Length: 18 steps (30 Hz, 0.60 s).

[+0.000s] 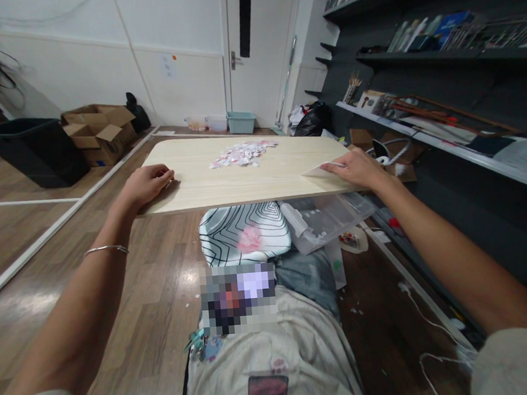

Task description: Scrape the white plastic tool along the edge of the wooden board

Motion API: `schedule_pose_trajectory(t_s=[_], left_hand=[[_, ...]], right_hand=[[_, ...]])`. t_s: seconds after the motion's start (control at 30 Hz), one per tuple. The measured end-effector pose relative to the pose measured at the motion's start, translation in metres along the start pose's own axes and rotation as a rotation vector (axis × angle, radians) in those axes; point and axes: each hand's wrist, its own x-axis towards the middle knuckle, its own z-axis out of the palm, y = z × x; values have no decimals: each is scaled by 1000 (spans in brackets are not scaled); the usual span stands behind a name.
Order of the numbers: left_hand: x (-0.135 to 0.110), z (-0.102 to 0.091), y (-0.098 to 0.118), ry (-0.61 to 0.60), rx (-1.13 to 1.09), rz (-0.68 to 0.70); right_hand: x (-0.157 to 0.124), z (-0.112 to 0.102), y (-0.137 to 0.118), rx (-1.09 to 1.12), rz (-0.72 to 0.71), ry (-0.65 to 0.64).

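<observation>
A pale wooden board (190, 188) lies level in front of me. On its far middle part sits a loose pile of small white and pink paper scraps (244, 154). My right hand (355, 167), at the board's right side, pinches a thin white piece of paper (318, 169) between thumb and fingers, low over the wood. At the left side, my left hand (149, 183) rests on the board with its fingers curled together. Whether anything small is in those fingertips is hidden.
Below the board are a black-lined white tray (221, 237) with pink scraps and a clear plastic box (327, 220). A black bin (32, 155) and cardboard boxes (98, 131) stand at left. Dark shelves (437, 80) line the right; a white cable (430, 318) trails across the floor.
</observation>
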Motion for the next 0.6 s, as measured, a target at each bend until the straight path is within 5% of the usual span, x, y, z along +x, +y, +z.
schedule_pose_trajectory(t_s=[0.4, 0.6], left_hand=[[2, -1, -2, -11, 5, 48], [0, 0, 3, -8, -12, 44]], right_hand=[[44, 1, 8, -11, 79, -67], [78, 8, -13, -42, 98, -67]])
